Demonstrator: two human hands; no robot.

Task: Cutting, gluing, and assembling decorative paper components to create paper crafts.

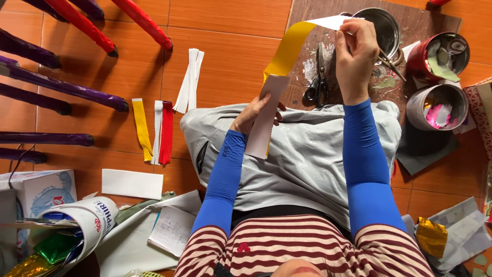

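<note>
A long paper strip (288, 51), yellow on one face and white on the other, stretches between my two hands. My left hand (252, 114) pinches its lower white end (264, 120) above my grey-clothed lap. My right hand (356, 51) is raised and grips the upper white end (330, 22) over a wooden board (420, 23). Black-handled scissors (318, 82) lie on the board just left of my right wrist.
A metal pot (382, 28), a red tin (438, 54) and a grey tin (438, 105) with paper scraps stand on the right. Yellow, white and red strips (154, 131) lie on the orange tiles. Red and purple wrapped sticks (77, 87) fan out at left.
</note>
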